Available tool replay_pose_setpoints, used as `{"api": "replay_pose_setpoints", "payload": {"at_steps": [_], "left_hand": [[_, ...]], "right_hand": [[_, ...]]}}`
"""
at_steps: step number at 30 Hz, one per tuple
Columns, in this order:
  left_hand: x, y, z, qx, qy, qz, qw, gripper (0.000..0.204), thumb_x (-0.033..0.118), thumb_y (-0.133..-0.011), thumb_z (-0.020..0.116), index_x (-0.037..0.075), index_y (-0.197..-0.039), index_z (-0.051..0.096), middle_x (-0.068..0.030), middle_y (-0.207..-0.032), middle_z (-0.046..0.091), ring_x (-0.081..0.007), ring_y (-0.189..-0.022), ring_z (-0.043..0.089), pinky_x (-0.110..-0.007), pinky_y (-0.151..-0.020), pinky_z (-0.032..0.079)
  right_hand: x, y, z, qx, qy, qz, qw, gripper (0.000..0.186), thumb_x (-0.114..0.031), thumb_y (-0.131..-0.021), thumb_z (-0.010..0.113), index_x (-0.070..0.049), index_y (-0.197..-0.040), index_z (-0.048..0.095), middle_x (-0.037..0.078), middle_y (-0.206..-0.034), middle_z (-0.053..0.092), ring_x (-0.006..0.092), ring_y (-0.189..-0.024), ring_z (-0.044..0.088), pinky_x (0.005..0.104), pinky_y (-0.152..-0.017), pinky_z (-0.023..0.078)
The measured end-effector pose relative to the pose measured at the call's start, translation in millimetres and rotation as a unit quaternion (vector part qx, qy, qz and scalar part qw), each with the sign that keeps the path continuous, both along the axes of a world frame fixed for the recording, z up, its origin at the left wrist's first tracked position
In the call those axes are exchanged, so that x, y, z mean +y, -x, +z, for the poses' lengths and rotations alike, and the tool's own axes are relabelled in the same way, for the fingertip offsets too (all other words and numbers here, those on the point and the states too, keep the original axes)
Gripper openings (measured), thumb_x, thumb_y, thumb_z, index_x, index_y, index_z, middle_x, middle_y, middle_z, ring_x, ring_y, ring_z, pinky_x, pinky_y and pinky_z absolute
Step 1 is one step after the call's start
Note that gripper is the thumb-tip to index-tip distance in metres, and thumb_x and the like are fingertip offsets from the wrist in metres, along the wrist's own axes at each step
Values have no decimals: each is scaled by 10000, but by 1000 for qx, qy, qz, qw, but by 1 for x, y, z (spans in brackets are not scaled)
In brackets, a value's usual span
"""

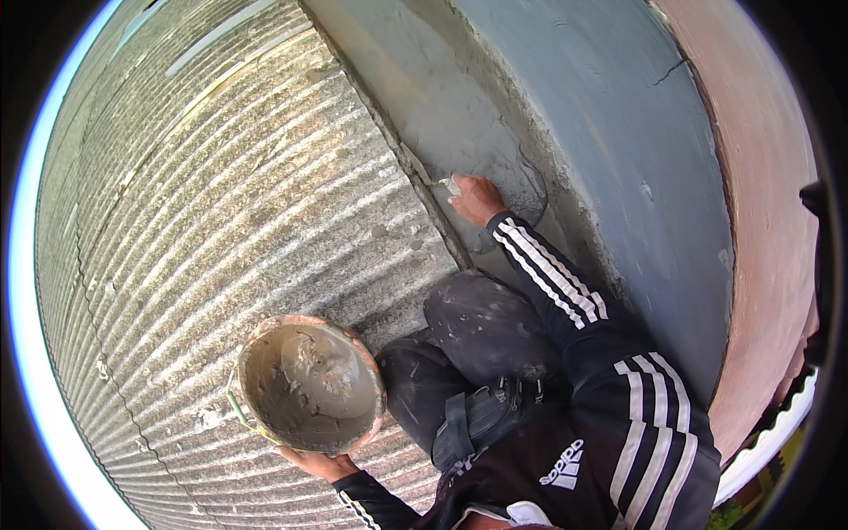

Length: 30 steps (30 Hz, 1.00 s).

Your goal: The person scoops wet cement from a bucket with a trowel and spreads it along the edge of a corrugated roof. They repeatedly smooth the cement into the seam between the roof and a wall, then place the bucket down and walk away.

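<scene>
We find the work, in our judgement, partly done. Grey mortar (pixel 464 124) coats the channel between the corrugated roof (pixel 291 203) and the blue-grey wall (pixel 601 132), and its far stretch looks fairly smooth. Near the right hand (pixel 475 201) we note a darker, wet-looking patch with a rounded, raised edge, which we judge not yet levelled. The border against the roof is ragged. The bucket (pixel 305 320) stands over the roof sheets at the person's left, beside the bent knees, and holds a wet grey mix (pixel 322 389) with lumps in it; supply therefore remains. We cannot tell how much of the channel lies outside the view.

The right arm reaches forward and across to the channel, elbow bent, hand low over the mortar. Its fingers are curled closed around a small pale handle (pixel 454 186); any blade below is hidden from us. The left arm is bent low, with the left hand (pixel 320 461) at the bucket's near side. Its fingers extend along or under the bucket, partly concealed, and we cannot tell whether they grip it.
</scene>
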<state>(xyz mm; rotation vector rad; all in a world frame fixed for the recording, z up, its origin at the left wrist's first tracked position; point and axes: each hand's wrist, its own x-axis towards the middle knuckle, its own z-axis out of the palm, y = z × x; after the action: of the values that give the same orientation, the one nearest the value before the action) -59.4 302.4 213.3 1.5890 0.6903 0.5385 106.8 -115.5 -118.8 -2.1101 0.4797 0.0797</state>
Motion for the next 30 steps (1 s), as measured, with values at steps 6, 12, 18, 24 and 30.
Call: {"api": "replay_pose_setpoints", "payload": {"at_steps": [6, 12, 18, 24, 30], "left_hand": [[-1, 2, -4, 22, -62, -6, 998, 634, 444, -1127, 349, 31, -1604, 294, -190, -1650, 343, -380, -1424, 464, -534, -1193, 422], [12, 2, -4, -7, 26, -44, 999, 712, 539, -1125, 301, 35, -1624, 242, -196, -1660, 323, -382, -1460, 422, -540, -1216, 391], [-4, -4, 0, -1, 24, 14, 1000, 640, 485, -1137, 301, 68, -1623, 297, -185, -1662, 335, -382, -1458, 427, -545, -1224, 371], [6, 2, -2, 29, -45, 19, 998, 592, 389, -1150, 333, 53, -1630, 251, -209, -1658, 322, -393, -1416, 472, -546, -1203, 423], [22, 2, -8, -3, 10, -55, 998, 712, 550, -1122, 310, 43, -1620, 267, -198, -1652, 330, -383, -1452, 425, -548, -1226, 373]], "right_hand": [[5, -41, 12, -1, 57, -29, 998, 230, -143, -879, 729, -5, -1054, 671, 236, -1074, 723, 453, -1046, 682, 540, -908, 540], [4, -21, 13, -26, 43, -24, 998, 221, -147, -860, 711, -35, -1050, 706, 233, -1065, 729, 435, -1036, 696, 526, -899, 557], [-12, 11, 6, 29, -28, 8, 999, 413, -231, -829, 806, 29, -1139, 722, 273, -1082, 735, 444, -1056, 700, 492, -926, 560], [-31, 25, 20, 22, -91, -3, 996, 604, -265, -822, 824, 75, -1297, 670, 283, -1241, 705, 395, -1144, 698, 413, -982, 546], [-19, -92, 1, 17, 7, -57, 998, 426, -258, -855, 793, 47, -1134, 691, 233, -1110, 744, 398, -1083, 710, 489, -942, 553]]}}
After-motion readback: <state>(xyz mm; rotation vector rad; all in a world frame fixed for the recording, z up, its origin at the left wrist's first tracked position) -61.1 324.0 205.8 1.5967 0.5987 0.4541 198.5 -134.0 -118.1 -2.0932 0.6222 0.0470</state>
